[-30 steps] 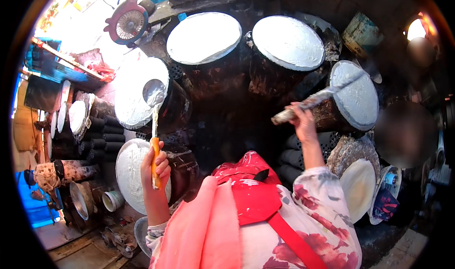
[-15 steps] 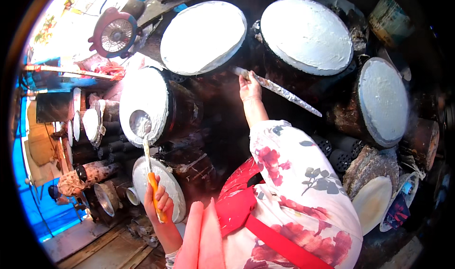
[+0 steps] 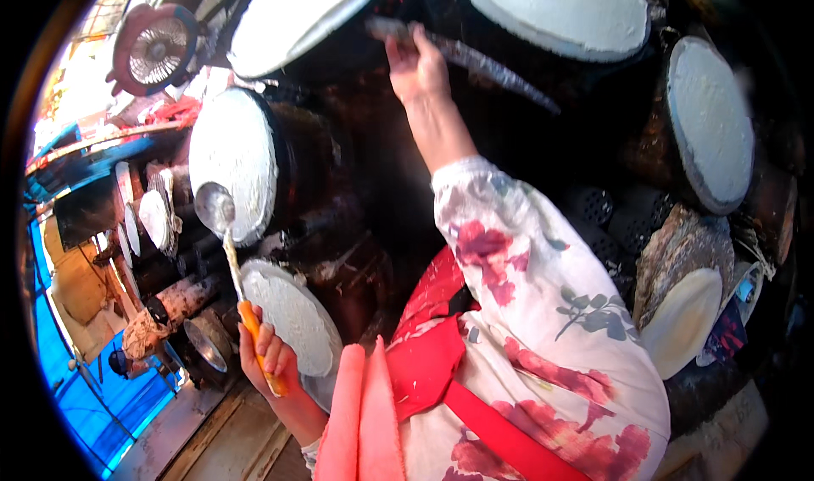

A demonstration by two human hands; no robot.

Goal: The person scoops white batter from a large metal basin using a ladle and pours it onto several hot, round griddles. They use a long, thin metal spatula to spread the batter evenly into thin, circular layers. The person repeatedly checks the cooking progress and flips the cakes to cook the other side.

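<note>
My left hand (image 3: 273,361) is closed around the orange handle of a ladle (image 3: 215,207). Its round metal bowl is over the lower left edge of a white-coated round top (image 3: 240,146); whether it touches is unclear. Below it, close to my left hand, is another white round top (image 3: 292,316). My right hand (image 3: 421,67) reaches forward, fingers closed on one end of a long, flat stick (image 3: 500,74) with a whitish, crusted surface. The stick slants down to the right, below two far white round tops, one at left (image 3: 309,19) and one at right (image 3: 555,15).
Another white round top (image 3: 710,125) stands at the right. Below it lie a pale disc (image 3: 682,324) and perforated dark cylinders (image 3: 591,203). A fan (image 3: 155,50) is at the upper left, above a blue sheet (image 3: 80,405). Dark drums fill the shadowed middle.
The view has shifted, so the far tops sit higher and are partly cut off. The ladle's bowl has moved slightly left toward its top's edge. Both hands keep their grips.
</note>
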